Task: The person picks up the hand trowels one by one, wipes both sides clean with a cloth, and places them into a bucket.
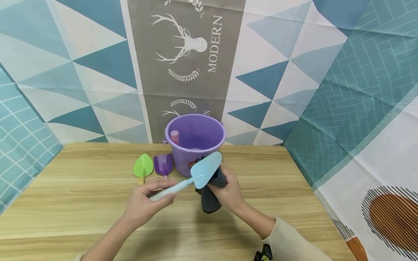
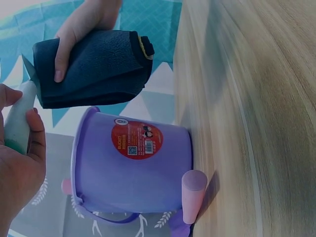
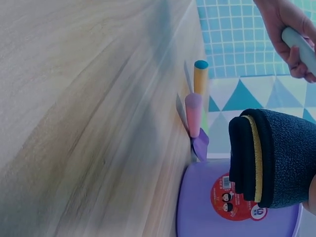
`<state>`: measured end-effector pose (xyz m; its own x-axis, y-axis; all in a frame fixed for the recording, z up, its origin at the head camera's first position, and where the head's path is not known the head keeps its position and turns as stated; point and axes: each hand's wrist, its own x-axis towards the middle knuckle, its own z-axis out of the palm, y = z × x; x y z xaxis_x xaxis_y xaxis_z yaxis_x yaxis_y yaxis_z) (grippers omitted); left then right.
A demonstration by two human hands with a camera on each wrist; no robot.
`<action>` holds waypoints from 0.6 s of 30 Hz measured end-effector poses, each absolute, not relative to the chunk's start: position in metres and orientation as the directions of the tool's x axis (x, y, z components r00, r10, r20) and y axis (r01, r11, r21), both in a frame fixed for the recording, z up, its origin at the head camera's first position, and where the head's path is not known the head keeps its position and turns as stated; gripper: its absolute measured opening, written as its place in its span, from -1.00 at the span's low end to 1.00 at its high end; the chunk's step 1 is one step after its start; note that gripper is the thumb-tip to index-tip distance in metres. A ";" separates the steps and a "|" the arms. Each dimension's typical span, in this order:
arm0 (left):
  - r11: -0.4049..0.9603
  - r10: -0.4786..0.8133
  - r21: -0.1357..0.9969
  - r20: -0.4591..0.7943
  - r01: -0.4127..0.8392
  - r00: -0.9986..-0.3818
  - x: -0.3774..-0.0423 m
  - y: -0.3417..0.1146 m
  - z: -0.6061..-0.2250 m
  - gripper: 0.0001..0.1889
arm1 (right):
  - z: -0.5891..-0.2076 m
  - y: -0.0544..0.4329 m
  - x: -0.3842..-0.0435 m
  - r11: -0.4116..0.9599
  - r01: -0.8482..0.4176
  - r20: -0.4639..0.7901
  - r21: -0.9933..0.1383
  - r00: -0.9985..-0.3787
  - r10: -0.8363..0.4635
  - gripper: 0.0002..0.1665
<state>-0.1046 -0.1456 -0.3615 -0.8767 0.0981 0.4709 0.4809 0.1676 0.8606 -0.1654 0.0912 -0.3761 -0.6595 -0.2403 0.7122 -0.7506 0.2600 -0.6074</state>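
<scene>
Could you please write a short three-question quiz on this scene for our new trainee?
1. What do the left hand and the right hand each hold?
2. True or false: the green shovel is inside the purple bucket.
3. What colour is the handle of the purple shovel? A) green B) pink C) black

Key:
1. Left, a light blue shovel; right, dark folded fabric.
2. False: it lies on the table, outside the bucket.
3. B.
</scene>
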 end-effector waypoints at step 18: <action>0.139 0.017 0.915 0.381 0.379 -0.924 -0.110 -0.144 -0.354 -0.71 | -0.381 0.090 -0.163 0.321 -0.842 0.733 -0.434 -0.537 -0.417 -0.48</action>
<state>-0.1096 -0.1439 -0.3545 -0.9245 0.0167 0.3808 0.3793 0.1390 0.9148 -0.1635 0.0900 -0.3815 -0.5371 -0.4175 0.7329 -0.8417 0.3211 -0.4340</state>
